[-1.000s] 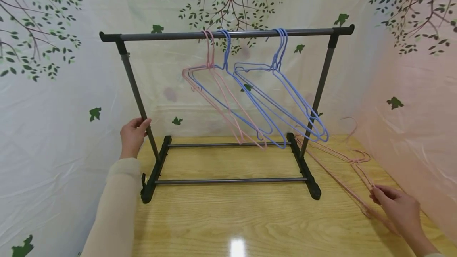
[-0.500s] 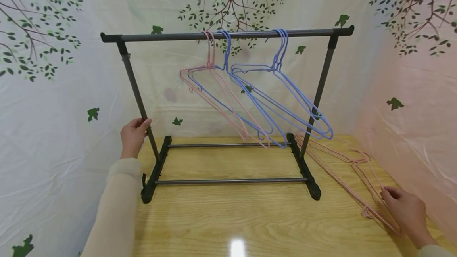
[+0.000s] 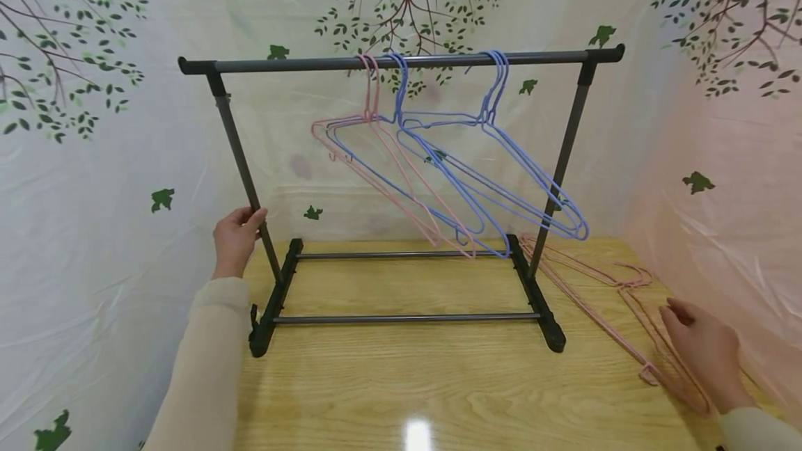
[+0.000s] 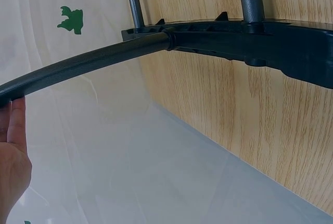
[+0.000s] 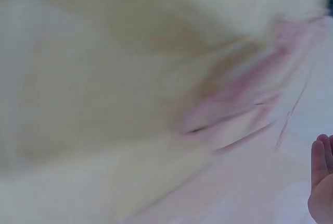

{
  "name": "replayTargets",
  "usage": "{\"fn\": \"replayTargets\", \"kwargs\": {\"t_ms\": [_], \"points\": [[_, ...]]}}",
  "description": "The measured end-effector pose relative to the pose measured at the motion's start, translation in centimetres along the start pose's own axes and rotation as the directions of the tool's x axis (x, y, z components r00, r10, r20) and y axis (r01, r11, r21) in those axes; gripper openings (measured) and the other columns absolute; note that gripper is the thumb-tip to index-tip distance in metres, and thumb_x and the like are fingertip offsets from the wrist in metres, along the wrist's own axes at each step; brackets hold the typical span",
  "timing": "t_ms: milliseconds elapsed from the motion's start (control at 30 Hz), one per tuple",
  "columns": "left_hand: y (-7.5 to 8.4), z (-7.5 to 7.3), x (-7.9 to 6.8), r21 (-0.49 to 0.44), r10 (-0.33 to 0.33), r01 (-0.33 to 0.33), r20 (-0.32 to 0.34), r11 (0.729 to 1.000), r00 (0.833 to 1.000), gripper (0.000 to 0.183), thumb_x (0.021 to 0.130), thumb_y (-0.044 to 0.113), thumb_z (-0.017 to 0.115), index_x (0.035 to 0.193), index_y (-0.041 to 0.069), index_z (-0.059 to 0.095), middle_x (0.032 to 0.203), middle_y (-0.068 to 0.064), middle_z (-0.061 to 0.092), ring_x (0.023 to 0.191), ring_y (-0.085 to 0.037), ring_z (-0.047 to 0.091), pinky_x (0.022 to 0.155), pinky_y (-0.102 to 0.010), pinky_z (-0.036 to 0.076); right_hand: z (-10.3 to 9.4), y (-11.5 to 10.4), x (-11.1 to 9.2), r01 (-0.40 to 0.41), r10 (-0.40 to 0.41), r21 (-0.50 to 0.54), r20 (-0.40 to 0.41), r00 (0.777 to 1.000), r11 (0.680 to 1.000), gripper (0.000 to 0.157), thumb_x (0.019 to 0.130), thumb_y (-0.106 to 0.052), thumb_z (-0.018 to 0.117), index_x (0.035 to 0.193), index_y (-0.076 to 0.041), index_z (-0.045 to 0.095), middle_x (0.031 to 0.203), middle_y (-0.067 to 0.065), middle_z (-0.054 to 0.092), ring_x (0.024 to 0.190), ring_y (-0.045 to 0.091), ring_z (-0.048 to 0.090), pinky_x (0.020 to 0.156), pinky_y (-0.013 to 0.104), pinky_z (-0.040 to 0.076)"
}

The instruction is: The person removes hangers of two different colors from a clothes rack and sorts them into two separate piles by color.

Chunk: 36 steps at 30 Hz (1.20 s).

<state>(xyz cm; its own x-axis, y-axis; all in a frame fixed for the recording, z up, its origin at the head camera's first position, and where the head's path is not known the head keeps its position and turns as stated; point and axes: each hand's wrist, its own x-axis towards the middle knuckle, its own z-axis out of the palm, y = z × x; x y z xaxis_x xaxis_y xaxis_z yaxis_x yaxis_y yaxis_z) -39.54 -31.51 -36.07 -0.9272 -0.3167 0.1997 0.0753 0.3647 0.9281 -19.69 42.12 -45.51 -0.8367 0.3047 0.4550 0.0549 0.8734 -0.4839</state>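
Note:
A black garment rack [image 3: 282, 65] stands on the table. My left hand [image 3: 237, 246] holds its left upright post [image 3: 237, 141] low down, thumb in front. In the left wrist view, the fingers [image 4: 17, 125] press along that post. Several blue hangers [image 3: 495, 82] hang from the top bar, right of its middle. To their left hang two pink hangers [image 3: 368, 92]. More pink hangers [image 3: 589, 312] lie in a flat, overlapping pile right of the rack. Over the near part of this pile is my right hand [image 3: 704, 353], fingers loosely bent, with nothing in them. The right wrist view is badly blurred.
The rack's base has two black feet [image 3: 276, 315] joined by thin metal bars [image 3: 407, 319]. A pale, leaf-printed sheet [image 3: 125, 242] rises behind and on both sides of the wooden table [image 3: 401, 381].
My right hand has let go of a pink hanger, which now lies flat on the pile, and has lifted slightly. The hanging hangers sway a little. My left hand has stayed on the post.

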Motion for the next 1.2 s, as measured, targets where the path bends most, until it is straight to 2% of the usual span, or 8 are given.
{"fn": "replayTargets", "kwargs": {"t_ms": [100,200,300,433,667,833,933,1200], "points": [[0.0,0.0,-0.1,0.005,0.002,-0.002,0.000,1.000,1.000,0.056,0.096,0.050,0.058,0.126,0.003,0.063,0.114,-0.006,0.062,0.104,-0.020,0.059,0.092,-0.034,0.053,-0.8,-2.3,1.1,-0.010,0.015,0.074,-0.078,0.997,0.997,0.039,0.098,-0.025,0.062,0.119,0.007,0.067,0.086,-0.003,0.073,0.069,-0.027,0.037,0.063,0.016,0.036],[0.0,0.0,-0.1,0.006,0.003,-0.003,0.000,1.000,1.000,0.056,0.096,0.050,0.058,0.127,0.003,0.063,0.116,-0.008,0.062,0.106,-0.021,0.059,0.094,-0.036,0.052,-2.0,-5.2,2.4,-0.031,0.054,0.149,-0.146,0.988,0.988,0.040,0.098,-0.027,0.063,0.121,0.005,0.067,0.077,-0.037,0.055,0.068,-0.027,0.039,0.063,0.009,0.032],[0.0,0.0,0.0,0.010,0.000,0.000,-0.001,1.000,1.000,0.056,0.096,0.051,0.057,0.127,0.004,0.063,0.116,-0.008,0.062,0.106,-0.021,0.059,0.094,-0.036,0.052,-3.1,-8.1,3.8,-0.045,0.096,0.225,-0.221,0.971,0.973,0.040,0.097,-0.029,0.064,0.122,0.002,0.069,0.076,-0.049,0.042,0.068,-0.025,0.043,0.065,0.005,0.033],[-0.1,0.1,0.1,0.019,-0.008,0.009,-0.013,1.000,1.000,0.056,0.096,0.051,0.058,0.127,0.005,0.063,0.116,-0.007,0.062,0.105,-0.020,0.058,0.094,-0.036,0.052,-4.3,-11.9,5.5,-0.007,0.117,0.341,-0.304,0.945,0.940,0.037,0.094,-0.027,0.068,0.119,0.000,0.071,0.078,-0.046,0.050,0.071,-0.021,0.052,0.066,0.001,0.037],[-0.1,0.1,0.2,0.021,-0.020,0.020,-0.009,1.000,1.000,0.056,0.096,0.051,0.059,0.128,0.004,0.063,0.115,-0.006,0.061,0.104,-0.019,0.058,0.095,-0.037,0.051,-5.6,-18.5,6.9,0.136,0.042,0.476,-0.344,0.938,0.869,0.028,0.092,-0.017,0.072,0.115,-0.001,0.073,0.090,-0.032,0.063,0.079,-0.010,0.062,0.070,0.003,0.045],[-0.2,0.0,0.3,0.020,-0.018,0.018,-0.009,1.000,1.000,0.055,0.096,0.050,0.059,0.127,0.004,0.063,0.115,-0.006,0.061,0.102,-0.018,0.058,0.095,-0.036,0.052,-5.8,-23.9,6.9,0.231,-0.054,0.495,-0.345,0.937,0.838,0.029,0.094,-0.018,0.070,0.116,0.000,0.072,0.097,-0.023,0.066,0.086,-0.006,0.064,0.075,0.007,0.047],[-0.2,0.0,0.3,0.018,-0.018,0.018,-0.009,1.000,1.000,0.055,0.096,0.050,0.059,0.127,0.005,0.063,0.116,-0.007,0.061,0.102,-0.018,0.058,0.095,-0.036,0.052,-5.6,-27.3,6.6,0.307,-0.135,0.530,-0.339,0.931,0.790,0.026,0.093,-0.014,0.070,0.114,0.002,0.073,0.099,-0.012,0.071,0.085,-0.001,0.066,0.075,0.009,0.049],[-0.3,0.0,0.3,0.020,-0.012,0.012,0.005,1.000,1.000,0.058,0.096,0.052,0.057,0.129,0.005,0.062,0.118,-0.008,0.061,0.105,-0.020,0.058,0.096,-0.038,0.051,-3.2,-34.3,5.8,0.470,-0.349,0.556,-0.316,0.882,0.686,0.020,0.093,-0.006,0.070,0.111,0.003,0.073,0.102,0.015,0.073,0.083,-0.001,0.067,0.073,0.012,0.052]]}}
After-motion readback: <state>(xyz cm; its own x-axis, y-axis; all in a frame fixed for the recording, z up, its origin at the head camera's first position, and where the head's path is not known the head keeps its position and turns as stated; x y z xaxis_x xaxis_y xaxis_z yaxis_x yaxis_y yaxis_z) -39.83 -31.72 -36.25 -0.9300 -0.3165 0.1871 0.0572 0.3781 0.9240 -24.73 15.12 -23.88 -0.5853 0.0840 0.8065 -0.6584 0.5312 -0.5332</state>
